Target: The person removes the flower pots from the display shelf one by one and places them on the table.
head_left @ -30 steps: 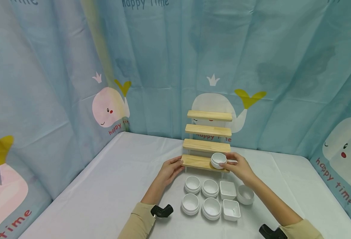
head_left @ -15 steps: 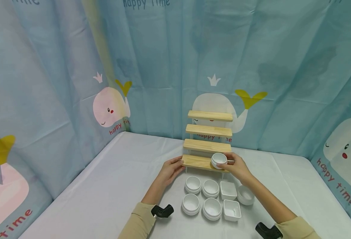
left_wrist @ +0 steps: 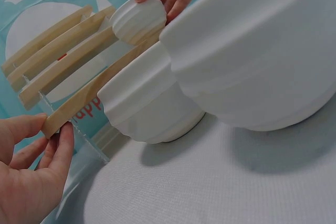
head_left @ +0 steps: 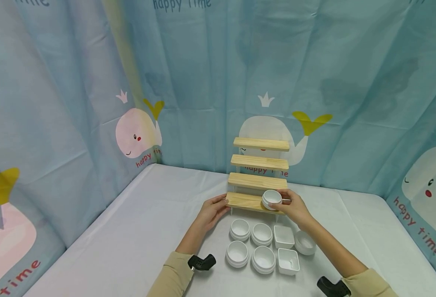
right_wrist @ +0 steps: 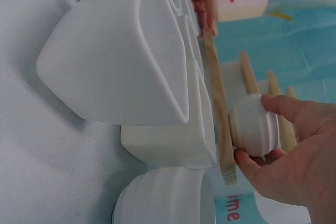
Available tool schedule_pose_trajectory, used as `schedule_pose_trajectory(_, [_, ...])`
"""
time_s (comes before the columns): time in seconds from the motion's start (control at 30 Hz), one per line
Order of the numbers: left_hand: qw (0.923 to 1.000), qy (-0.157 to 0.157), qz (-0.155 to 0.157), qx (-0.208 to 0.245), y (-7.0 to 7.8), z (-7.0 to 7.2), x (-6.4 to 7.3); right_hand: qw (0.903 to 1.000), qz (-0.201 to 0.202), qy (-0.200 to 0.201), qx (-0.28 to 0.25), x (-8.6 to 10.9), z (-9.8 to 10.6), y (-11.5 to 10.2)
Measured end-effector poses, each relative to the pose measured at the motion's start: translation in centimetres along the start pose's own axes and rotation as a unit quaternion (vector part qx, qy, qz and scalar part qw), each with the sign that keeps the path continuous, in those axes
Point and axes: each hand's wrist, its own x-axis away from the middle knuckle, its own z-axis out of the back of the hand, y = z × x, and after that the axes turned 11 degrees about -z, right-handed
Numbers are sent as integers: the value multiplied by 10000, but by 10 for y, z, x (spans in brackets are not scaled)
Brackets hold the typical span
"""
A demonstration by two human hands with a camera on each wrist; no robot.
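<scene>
A small white round pot [head_left: 271, 199] sits at the right end of the lowest board of a tiered wooden shelf stand [head_left: 245, 201]. My right hand [head_left: 295, 209] holds this pot; in the right wrist view the fingers [right_wrist: 273, 100] and thumb lie on either side of it, with its base against the board. At the board's other end, my left hand [head_left: 209, 212] pinches the wood. The left wrist view shows the left hand [left_wrist: 37, 166] with thumb and fingers on opposite faces of the board end [left_wrist: 58, 119].
Several white pots stand in front of the stand, among them a round pot [head_left: 264, 260], a square pot [head_left: 288, 261] and another round pot [head_left: 305, 242] under my right forearm. Three higher boards rise behind, near a blue whale-print curtain [head_left: 203, 82]. White cloth covers the table [head_left: 129, 231].
My right forearm and wrist have shifted slightly left, and the fingers have settled a little on the pot. The pot stays on the lowest board; my left hand keeps its place.
</scene>
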Motion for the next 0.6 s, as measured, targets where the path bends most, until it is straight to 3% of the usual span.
schedule_pose_trajectory(0.6, [10000,5,-5,-47,0,0,0,9999,-10,15,123,7,3,-1])
